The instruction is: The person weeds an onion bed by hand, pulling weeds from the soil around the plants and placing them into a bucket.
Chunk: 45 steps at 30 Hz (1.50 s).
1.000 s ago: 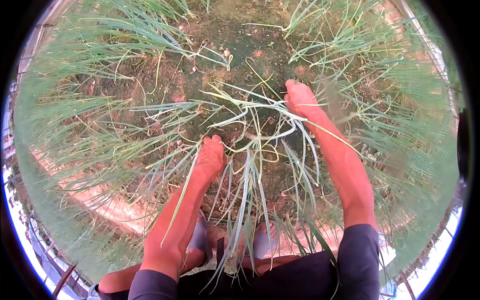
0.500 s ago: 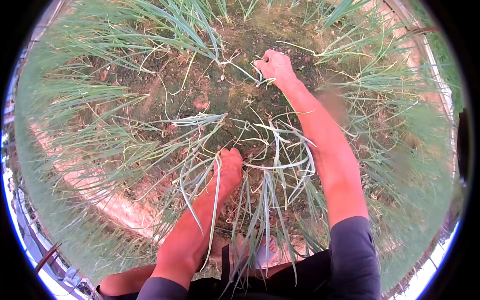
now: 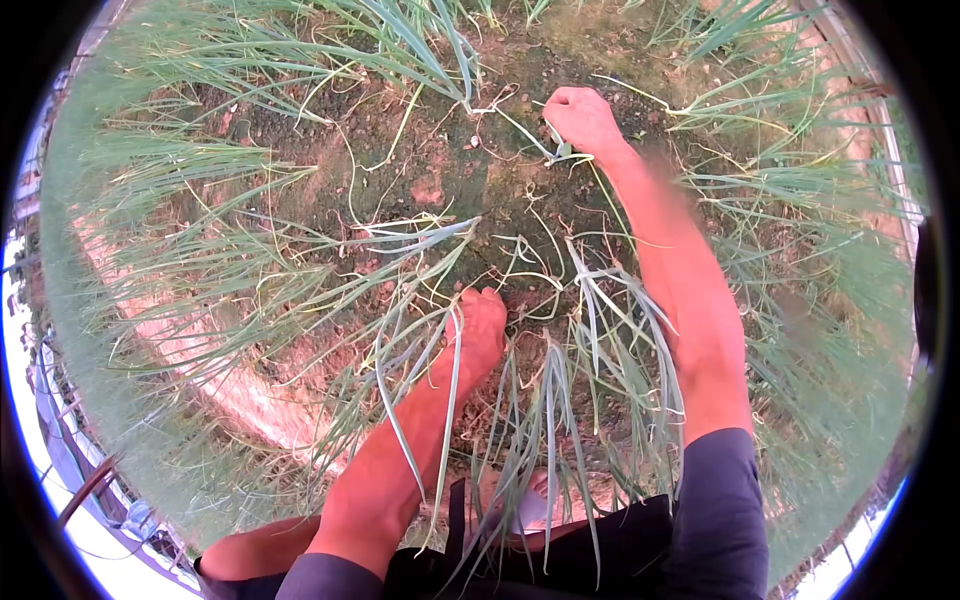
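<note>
My right hand (image 3: 583,120) is closed, its fingers curled down at the dark soil in the upper middle; whatever lies between the fingertips is hidden. A bent pale green leaf (image 3: 530,135) runs from a green onion plant (image 3: 440,70) toward this hand's underside. Lower down, my left hand (image 3: 480,322) rests with bent fingers on the ground among onion leaves. Its fingertips face away from me, and I cannot make out what they hold, if anything. Long drooping onion leaves (image 3: 550,400) hang between my forearms, and others cross my left wrist.
Dense rows of green onions stand on the left (image 3: 200,260) and right (image 3: 800,290). Bare reddish soil (image 3: 260,400) forms a strip at lower left. My bent knee (image 3: 260,548) is at the bottom, and a pale border (image 3: 885,130) runs along the right.
The view has shifted, so the plants and both hands appear farther right. My right hand has turned slightly, still close to the same soil; the left hand keeps its place among the leaves.
</note>
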Tool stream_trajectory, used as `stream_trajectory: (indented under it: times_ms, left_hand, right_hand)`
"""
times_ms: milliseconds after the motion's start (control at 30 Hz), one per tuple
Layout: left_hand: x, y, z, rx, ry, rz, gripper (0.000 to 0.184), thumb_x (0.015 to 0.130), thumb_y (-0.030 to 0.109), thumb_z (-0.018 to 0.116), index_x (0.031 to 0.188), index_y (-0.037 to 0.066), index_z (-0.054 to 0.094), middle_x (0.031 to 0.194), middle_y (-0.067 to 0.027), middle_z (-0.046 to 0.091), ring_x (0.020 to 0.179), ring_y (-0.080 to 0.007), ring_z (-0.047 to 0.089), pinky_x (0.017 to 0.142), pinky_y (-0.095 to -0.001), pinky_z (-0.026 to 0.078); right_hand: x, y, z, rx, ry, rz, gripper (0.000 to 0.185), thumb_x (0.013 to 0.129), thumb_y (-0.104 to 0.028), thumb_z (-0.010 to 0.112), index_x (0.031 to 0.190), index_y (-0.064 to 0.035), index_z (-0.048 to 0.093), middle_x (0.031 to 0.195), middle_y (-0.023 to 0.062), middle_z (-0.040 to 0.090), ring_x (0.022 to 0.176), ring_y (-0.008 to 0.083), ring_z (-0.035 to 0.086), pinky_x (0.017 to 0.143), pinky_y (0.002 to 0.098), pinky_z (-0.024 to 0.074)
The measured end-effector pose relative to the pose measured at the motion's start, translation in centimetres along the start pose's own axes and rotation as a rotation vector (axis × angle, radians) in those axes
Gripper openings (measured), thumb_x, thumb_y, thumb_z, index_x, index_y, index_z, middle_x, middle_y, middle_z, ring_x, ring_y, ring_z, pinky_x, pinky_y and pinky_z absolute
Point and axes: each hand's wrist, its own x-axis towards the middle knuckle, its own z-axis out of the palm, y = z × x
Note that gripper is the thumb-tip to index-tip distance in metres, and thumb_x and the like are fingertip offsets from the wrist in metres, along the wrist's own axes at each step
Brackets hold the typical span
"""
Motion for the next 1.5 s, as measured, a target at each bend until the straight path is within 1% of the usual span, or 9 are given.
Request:
stream_trajectory:
  times_ms: [167, 333, 633, 767, 867, 933, 1133, 1333, 1500]
  left_hand:
    - [0.5, 0.4, 0.1, 0.015, -0.092, -0.098, 0.038, 0.073, 0.008, 0.076, 0.103, -0.004, 0.056, 0.097, -0.0266, 0.06, 0.082, -0.0386, 0.069, 0.067, -0.0445, 0.058]
    - [0.0, 0.3, 0.2, 0.026, -0.015, -0.048, 0.032, 0.071, 0.006, 0.072, 0.096, -0.004, 0.056, 0.091, -0.0269, 0.06, 0.076, -0.0378, 0.069, 0.062, -0.0449, 0.056]
    - [-0.1, 0.0, 1.2, 0.06, 0.105, 0.01, 0.023, 0.07, 0.003, 0.068, 0.089, -0.003, 0.057, 0.08, -0.0242, 0.059, 0.066, -0.0352, 0.068, 0.056, -0.0443, 0.054]
    - [0.2, -0.5, 1.8, 0.035, 0.086, 0.041, 0.028, 0.068, 0.006, 0.074, 0.088, -0.002, 0.056, 0.08, -0.0243, 0.059, 0.067, -0.0354, 0.068, 0.055, -0.0442, 0.054]
    - [0.9, -1.8, 3.6, 0.004, 0.02, 0.066, 0.036, 0.067, 0.008, 0.078, 0.093, -0.003, 0.056, 0.087, -0.0258, 0.06, 0.076, -0.0377, 0.069, 0.061, -0.0451, 0.056]
    - [0.2, -0.7, 1.0, -0.062, 0.093, 0.066, 0.024, 0.073, 0.002, 0.06, 0.093, -0.009, 0.053, 0.08, -0.0334, 0.058, 0.069, -0.0431, 0.065, 0.061, -0.0492, 0.053]
    - [0.4, 0.2, 0.5, -0.017, 0.017, -0.034, 0.033, 0.064, 0.006, 0.072, 0.09, -0.007, 0.055, 0.084, -0.0282, 0.061, 0.076, -0.0383, 0.068, 0.064, -0.0456, 0.057]
    - [0.7, 0.4, 0.4, -0.023, -0.061, -0.062, 0.045, 0.065, 0.015, 0.08, 0.1, -0.006, 0.06, 0.096, -0.0275, 0.064, 0.092, -0.0387, 0.069, 0.072, -0.0453, 0.058]
    - [0.7, -0.4, -0.6, -0.075, -0.18, -0.04, 0.06, 0.06, 0.024, 0.091, 0.103, -0.006, 0.063, 0.106, -0.027, 0.065, 0.102, -0.0419, 0.067, 0.085, -0.0438, 0.057]
  right_hand:
    - [-1.1, -2.9, 1.5, -0.628, -0.32, -0.229, 0.055, 0.077, -0.05, 0.064, 0.091, 0.0027, 0.071, 0.089, 0.0259, 0.069, 0.089, 0.0384, 0.066, 0.08, 0.0421, 0.0525]
    - [2.2, 2.9, 6.7, -0.4, -0.185, -0.312, 0.028, 0.079, -0.026, 0.059, 0.083, 0.0, 0.069, 0.088, 0.0228, 0.069, 0.09, 0.0387, 0.067, 0.08, 0.0434, 0.052]
    - [-0.9, 10.3, -3.4, -0.211, 0.615, -0.127, 0.017, 0.085, -0.017, 0.062, 0.08, -0.0013, 0.059, 0.077, 0.0181, 0.066, 0.076, 0.0376, 0.066, 0.067, 0.0442, 0.0521]
    - [-2.3, 11.7, -4.2, -0.742, 0.451, -0.303, 0.011, 0.087, -0.012, 0.059, 0.092, -0.0022, 0.059, 0.08, 0.0155, 0.068, 0.074, 0.0317, 0.07, 0.057, 0.0454, 0.0538]
    - [-5.5, 7.9, -3.3, -0.821, 0.435, -0.11, 0.013, 0.088, -0.012, 0.057, 0.097, -0.003, 0.059, 0.084, 0.0177, 0.069, 0.081, 0.0316, 0.071, 0.062, 0.0472, 0.0558]
    - [-4.3, 10.0, -2.4, -0.733, 0.469, -0.081, 0.014, 0.088, -0.013, 0.056, 0.095, -0.0003, 0.059, 0.083, 0.022, 0.067, 0.086, 0.0395, 0.069, 0.073, 0.0478, 0.056]
    - [-11.1, 9.5, -4.8, -0.34, 0.167, -0.238, 0.023, 0.09, -0.021, 0.056, 0.082, 0.0011, 0.058, 0.078, 0.0246, 0.062, 0.074, 0.0492, 0.059, 0.07, 0.0517, 0.0467]
    - [-26.6, 4.3, -7.8, 0.138, 0.119, 0.028, 0.026, 0.092, -0.022, 0.056, 0.075, -0.0016, 0.055, 0.062, -0.0001, 0.049, 0.056, 0.0079, 0.047, 0.053, 0.0281, 0.037]
    - [-41.4, 3.4, -11.3, 0.36, 0.248, 0.257, 0.022, 0.094, -0.022, 0.056, 0.077, -0.0076, 0.057, 0.061, -0.0041, 0.047, 0.05, 0.0034, 0.037, 0.046, 0.0215, 0.0278]
